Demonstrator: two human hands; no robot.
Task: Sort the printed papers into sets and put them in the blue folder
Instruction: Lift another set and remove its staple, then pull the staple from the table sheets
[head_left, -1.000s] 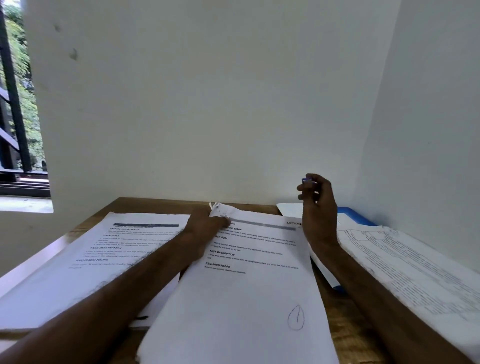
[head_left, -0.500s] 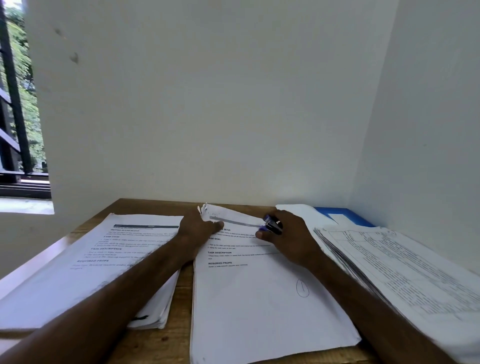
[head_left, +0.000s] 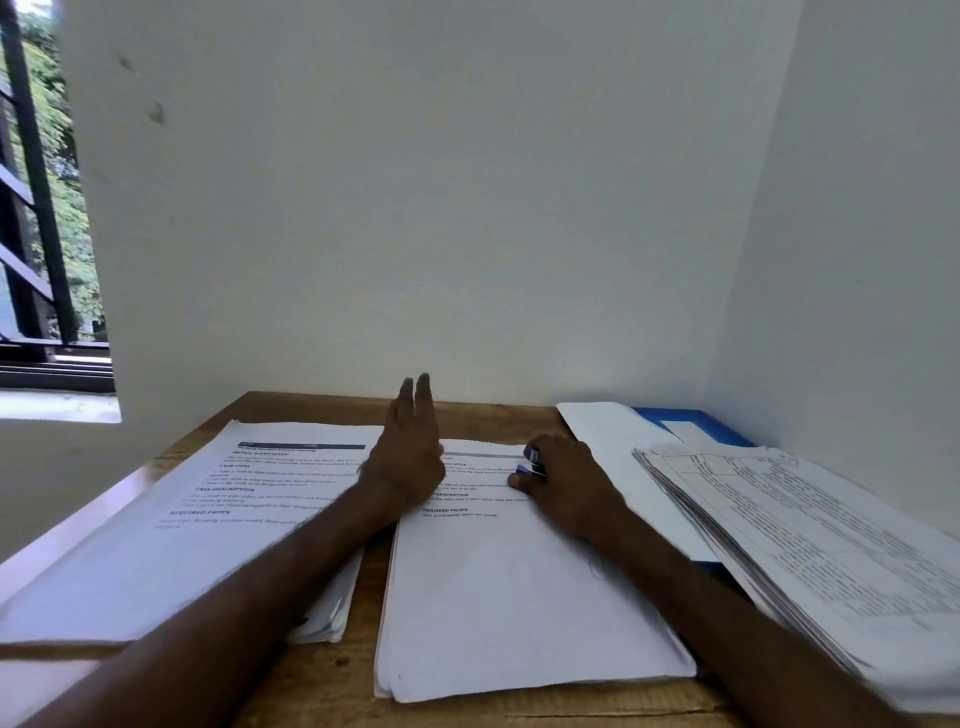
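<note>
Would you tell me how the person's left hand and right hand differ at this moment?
The left hand has straight fingers pointing upward and holds nothing, while the right hand is curled around a small blue object. The left hand is at the top left corner of the middle paper set; the right hand rests lower, nearer its top right. Both are at the far end of that set.

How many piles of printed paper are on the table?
3: left pile, middle pile under the right hand, right pile over the blue folder. Others may lie hidden beneath it.
</note>
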